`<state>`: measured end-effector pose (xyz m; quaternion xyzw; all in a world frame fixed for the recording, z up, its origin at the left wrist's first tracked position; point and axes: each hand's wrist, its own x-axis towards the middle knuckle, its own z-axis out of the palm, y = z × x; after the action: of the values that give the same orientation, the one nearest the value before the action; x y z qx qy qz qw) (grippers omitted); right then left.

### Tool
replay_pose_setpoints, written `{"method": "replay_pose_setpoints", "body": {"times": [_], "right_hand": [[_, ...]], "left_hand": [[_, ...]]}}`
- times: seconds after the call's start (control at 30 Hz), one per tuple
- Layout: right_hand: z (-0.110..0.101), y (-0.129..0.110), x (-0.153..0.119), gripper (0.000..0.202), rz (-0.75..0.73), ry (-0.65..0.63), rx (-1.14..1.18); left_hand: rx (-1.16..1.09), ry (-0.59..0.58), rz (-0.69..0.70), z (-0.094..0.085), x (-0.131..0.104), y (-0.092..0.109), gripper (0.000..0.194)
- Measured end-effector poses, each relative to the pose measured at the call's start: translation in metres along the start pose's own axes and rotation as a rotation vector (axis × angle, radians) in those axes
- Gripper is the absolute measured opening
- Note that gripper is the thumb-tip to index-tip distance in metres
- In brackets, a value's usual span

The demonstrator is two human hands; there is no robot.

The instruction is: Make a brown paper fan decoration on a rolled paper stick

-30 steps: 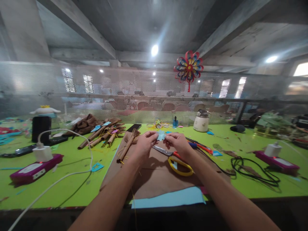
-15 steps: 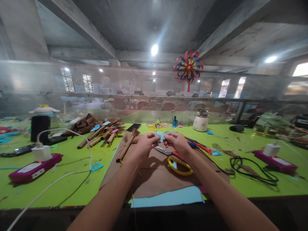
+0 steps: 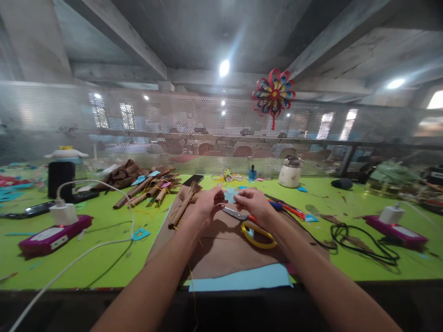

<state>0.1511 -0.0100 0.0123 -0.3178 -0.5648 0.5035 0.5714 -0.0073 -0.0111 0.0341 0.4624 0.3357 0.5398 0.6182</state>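
My right hand (image 3: 255, 204) pinches a small light-blue paper flower (image 3: 229, 195) by its right edge. On its other side, my left hand (image 3: 207, 206) has thumb and fingers apart, close to the flower's left edge. Below both hands lies a pair of scissors (image 3: 234, 213) with yellow-and-red handles, on a sheet of brown paper (image 3: 224, 258). A brown paper roll (image 3: 182, 211) rests on the sheet left of my left hand. Light-blue paper (image 3: 242, 278) sticks out from under the brown sheet at the front.
Brown paper rolls (image 3: 145, 189) with yellow string are heaped at left. Orange-and-blue pliers (image 3: 290, 212) and a black cable (image 3: 363, 246) lie at right. Purple power strips (image 3: 55, 235) sit on both sides. A white bottle (image 3: 290, 174) and a phone (image 3: 194, 180) stand farther back.
My left fingers have let go of the paper flower and spread apart. The right hand still has it. The view has shifted slightly.
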Motion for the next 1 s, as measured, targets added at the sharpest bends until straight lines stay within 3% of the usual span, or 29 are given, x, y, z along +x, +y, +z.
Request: {"method": "replay_pose_setpoints", "body": {"times": [0.1, 0.33, 0.7, 1.0], "right_hand": [[-0.001, 0.001, 0.001, 0.036, 0.016, 0.003, 0.008], [-0.002, -0.001, -0.001, 0.037, 0.054, -0.034, -0.018], [-0.001, 0.001, 0.0, 0.038, 0.081, 0.026, 0.013], [0.003, -0.005, -0.003, 0.03, 0.077, 0.085, 0.04]], "left_hand": [[0.014, 0.027, -0.049, 0.0, -0.003, 0.004, 0.036], [0.226, -0.191, 0.016, -0.002, 0.0, -0.003, 0.028], [0.356, -0.14, 0.156, -0.007, 0.01, -0.008, 0.022], [0.347, -0.148, 0.118, -0.006, 0.008, -0.008, 0.021]]}}
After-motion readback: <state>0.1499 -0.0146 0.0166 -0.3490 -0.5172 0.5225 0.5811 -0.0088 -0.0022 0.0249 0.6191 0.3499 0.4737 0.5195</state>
